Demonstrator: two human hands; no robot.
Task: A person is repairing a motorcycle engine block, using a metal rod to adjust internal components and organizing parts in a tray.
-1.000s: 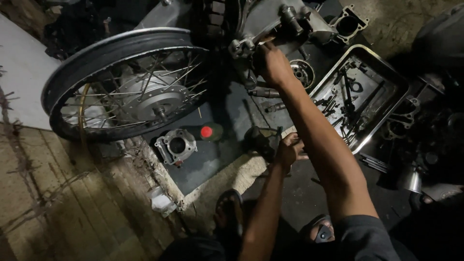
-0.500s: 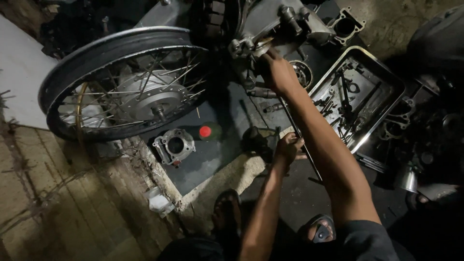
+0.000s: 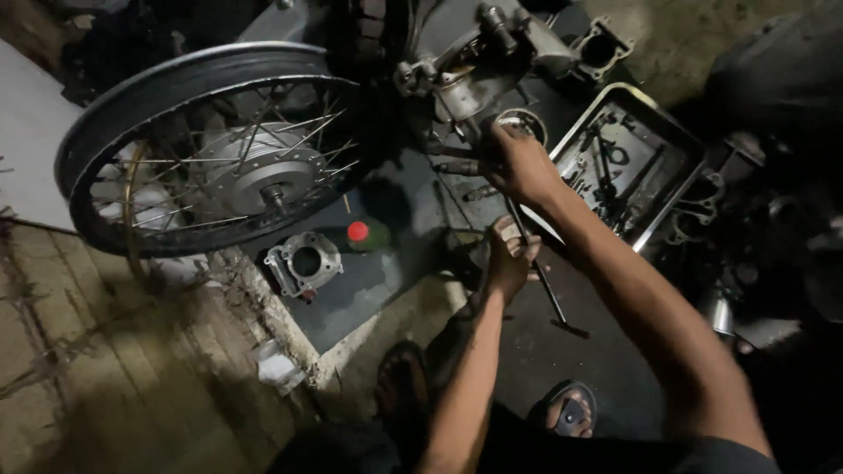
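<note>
My right hand (image 3: 520, 163) reaches forward and rests closed against the grey engine casing (image 3: 492, 61), beside its round opening (image 3: 525, 123). A long thin metal rod tool (image 3: 551, 298) runs from under that hand down to the dark floor mat. My left hand (image 3: 509, 256) is wrapped around the rod's middle, just below my right hand. Whether my right hand also grips the rod's top is hidden by its fingers.
A spoked wheel (image 3: 211, 149) with a hub stands at the left. A loose metal cylinder block (image 3: 303, 263) and a green bottle with a red cap (image 3: 362, 233) lie on the mat. A metal tray of tools (image 3: 676, 189) sits at the right. My sandalled feet (image 3: 566, 411) are below.
My right hand has slid down the engine casing towards me, closer to my left hand. My left hand has kept its hold on the rod and shifted slightly up.
</note>
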